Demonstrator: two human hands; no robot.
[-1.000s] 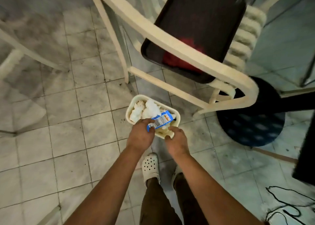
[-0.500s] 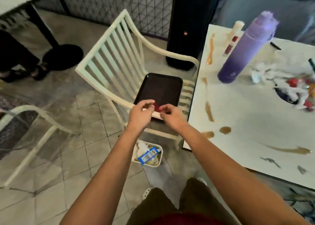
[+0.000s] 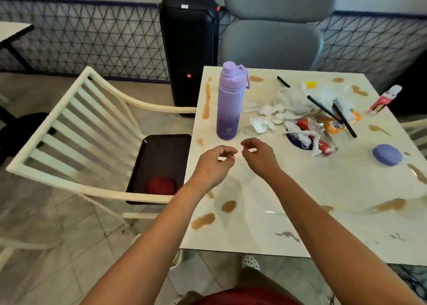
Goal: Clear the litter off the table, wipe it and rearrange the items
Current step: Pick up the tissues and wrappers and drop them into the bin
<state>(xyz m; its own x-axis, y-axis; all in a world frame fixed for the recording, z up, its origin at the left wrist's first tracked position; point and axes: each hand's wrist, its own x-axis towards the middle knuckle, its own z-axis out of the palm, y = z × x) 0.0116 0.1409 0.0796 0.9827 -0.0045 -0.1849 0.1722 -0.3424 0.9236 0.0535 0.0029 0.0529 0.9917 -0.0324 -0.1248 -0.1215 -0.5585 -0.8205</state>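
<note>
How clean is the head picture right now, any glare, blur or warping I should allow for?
Head view: wide-angle bending at the edges, the white chair rails curve; soft glare on the table near the front; both hands slightly soft; purple bottle reasonably sharp.

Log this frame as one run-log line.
left hand: empty, over table | right hand: empty | litter pile: uncleared | spills: unwiped

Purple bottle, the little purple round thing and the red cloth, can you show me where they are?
Purple bottle (image 3: 230,105): head view, middle of its body.
Purple round case (image 3: 387,154): head view, centre of its top.
Red cloth (image 3: 160,186): head view, its middle, lying in the dark tray (image 3: 161,147) on the white chair (image 3: 76,124).
</note>
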